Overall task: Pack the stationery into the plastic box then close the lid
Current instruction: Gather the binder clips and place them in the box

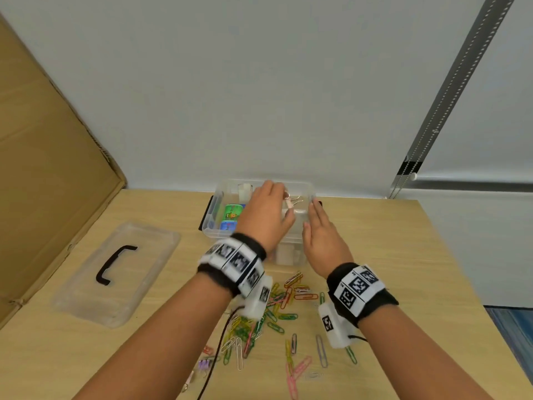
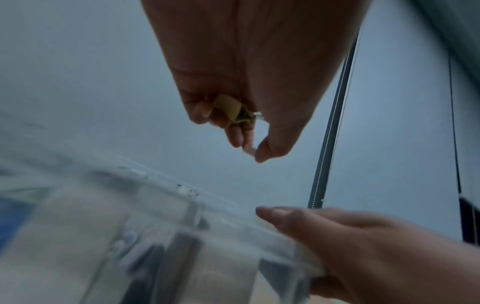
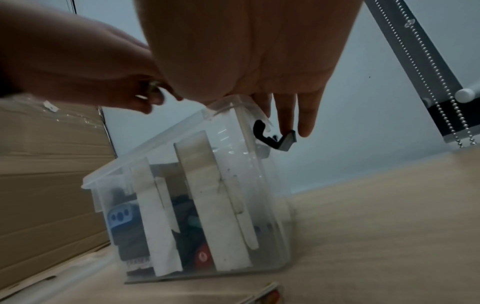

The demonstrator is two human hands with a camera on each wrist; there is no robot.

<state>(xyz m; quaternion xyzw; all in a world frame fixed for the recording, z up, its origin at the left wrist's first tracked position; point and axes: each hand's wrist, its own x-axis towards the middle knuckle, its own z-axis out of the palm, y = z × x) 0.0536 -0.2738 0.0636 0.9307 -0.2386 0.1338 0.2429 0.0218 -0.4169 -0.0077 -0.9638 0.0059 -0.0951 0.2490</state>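
Observation:
A clear plastic box (image 1: 215, 209) stands open at the back of the wooden table, with small coloured items inside. My left hand (image 1: 268, 215) hovers over the box and pinches binder clips (image 1: 291, 202); a yellowish clip (image 2: 228, 108) shows curled in its fingers in the left wrist view. My right hand (image 1: 320, 232) lies flat with straight fingers against the box's right rim (image 3: 228, 107), near a black latch (image 3: 270, 137). The clear lid (image 1: 115, 272) with a black handle lies on the table to the left. Several coloured paper clips (image 1: 277, 319) are scattered in front of the box.
A large cardboard sheet (image 1: 43, 168) leans along the left side. A grey wall stands right behind the box, with a blind chain (image 1: 450, 105) at the right. The table's right edge (image 1: 467, 284) drops off to a blue floor. A purple binder clip (image 1: 204, 364) lies near my left forearm.

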